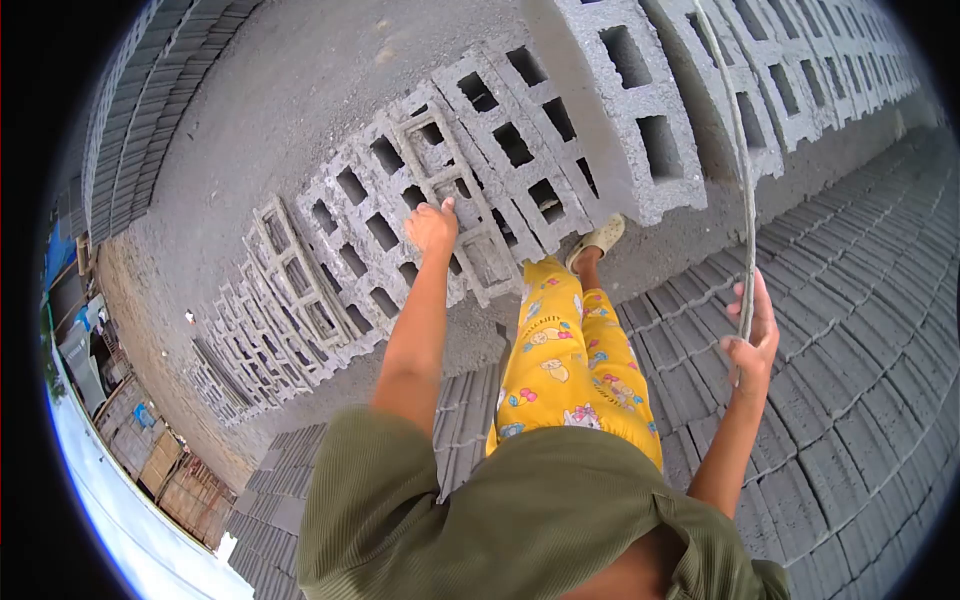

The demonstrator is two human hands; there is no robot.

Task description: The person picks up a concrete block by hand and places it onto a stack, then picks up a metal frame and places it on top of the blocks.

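My left hand (432, 228) is closed at the near edge of a narrow, grey, cement-crusted frame (484, 252) with rectangular openings. The frame lies across the tops of hollow concrete blocks (385, 200), and my curled fingers partly hide its edge. On the right, my right hand (757, 335) is closed around a long, thin, slightly bent stick (748, 200), thumb against it. The stick rises past a tall row of hollow blocks (665, 120) and runs out of view at the top.
A second crusted frame (300, 270) rests on blocks farther left. Stacked grey tiles or slabs (830, 400) spread at the lower right, and more stacks (150, 90) stand at the upper left. My foot in a light clog (600, 243) is close to the blocks. Sheds (150, 440) are at far left.
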